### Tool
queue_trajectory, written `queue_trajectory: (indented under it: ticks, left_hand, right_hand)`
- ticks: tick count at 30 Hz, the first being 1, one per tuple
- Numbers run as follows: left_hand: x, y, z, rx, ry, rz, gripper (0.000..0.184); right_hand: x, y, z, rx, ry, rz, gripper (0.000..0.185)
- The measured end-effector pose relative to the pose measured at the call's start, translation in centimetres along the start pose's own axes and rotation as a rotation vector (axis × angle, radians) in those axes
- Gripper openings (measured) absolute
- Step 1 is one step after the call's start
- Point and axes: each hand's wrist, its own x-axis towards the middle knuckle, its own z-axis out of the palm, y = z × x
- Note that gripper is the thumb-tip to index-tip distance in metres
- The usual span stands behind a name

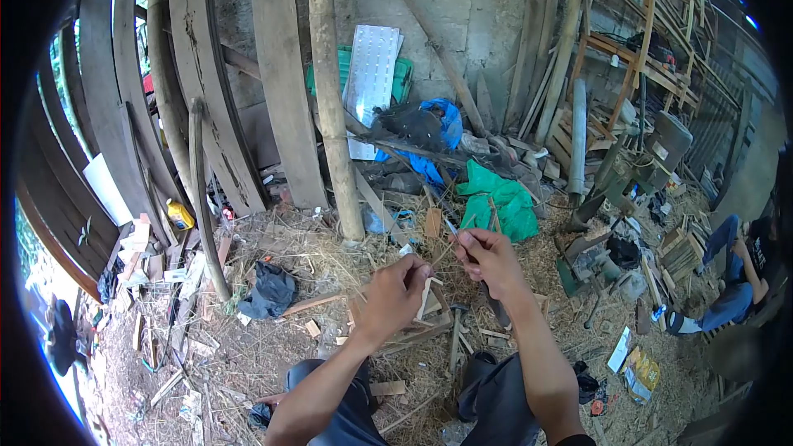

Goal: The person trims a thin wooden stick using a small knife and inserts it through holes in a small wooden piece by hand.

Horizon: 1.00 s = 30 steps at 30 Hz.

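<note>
Green plastic sheet (500,202), blue tarp (450,124), yellow bottle (179,215), white panel with dotted rows (373,74)

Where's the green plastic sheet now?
In the head view, the green plastic sheet lies right of centre, beyond the right hand, nearer than the blue plastic.

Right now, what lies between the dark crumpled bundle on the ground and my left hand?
In the head view, a wooden strip lies between the bundle and your left hand, with a small wood block nearer you, on straw-littered ground.
</note>
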Motion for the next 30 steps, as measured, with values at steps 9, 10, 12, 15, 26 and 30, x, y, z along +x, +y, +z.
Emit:
queue_trajectory:
  ticks: [9, 10, 12, 15, 26, 30]
  left_hand:
    - [-0.2, -0.1, -1.1, -0.115, -0.050, -0.114, 0.013]
    - [0.1, -0.7, -0.8, -0.140, -0.024, -0.103, 0.012]
    - [0.5, -1.5, -0.2, -0.167, 0.002, -0.086, 0.012]
    - [0.8, -1.5, 0.2, -0.079, 0.037, -0.076, 0.014]
    - [0.2, -1.3, 0.2, -0.052, 0.041, -0.022, 0.012]
    - [0.2, -0.7, -0.1, -0.022, 0.036, -0.024, 0.011]
  right_hand:
    - [0.6, -0.7, -5.0, 0.080, 0.172, -0.149, 0.027]
    - [-0.3, -1.0, -3.8, 0.083, 0.173, -0.142, 0.027]
    - [-1.5, -1.3, -0.3, -0.001, -0.021, -0.002, 0.026]
    - [-1.6, 0.8, 2.5, -0.059, -0.229, -0.036, 0.024]
    - [-0.9, 1.0, 1.3, -0.100, -0.146, 0.025, 0.022]
    - [-0.4, 0.5, 0.9, 0.004, 0.040, 0.027, 0.020]
